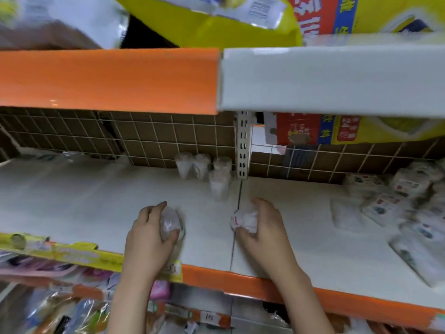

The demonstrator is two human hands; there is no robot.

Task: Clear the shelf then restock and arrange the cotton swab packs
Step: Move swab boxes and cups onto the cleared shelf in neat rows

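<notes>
Both my hands reach over the white shelf (96,203). My left hand (150,235) grips a clear pack of cotton swabs (170,224) near the shelf's front. My right hand (262,227) grips another clear swab pack (244,219) with a small red label, just right of the seam between shelf boards. Several cone-shaped swab packs (204,169) stand upright at the back by the white upright post (243,145). The picture is blurred.
Flat white packs with small coloured labels (395,201) lie piled on the shelf's right part. An orange and white shelf edge (108,80) hangs overhead with yellow bags on it. Orange front lip (240,280) runs below my wrists; packaged goods fill the lower shelf.
</notes>
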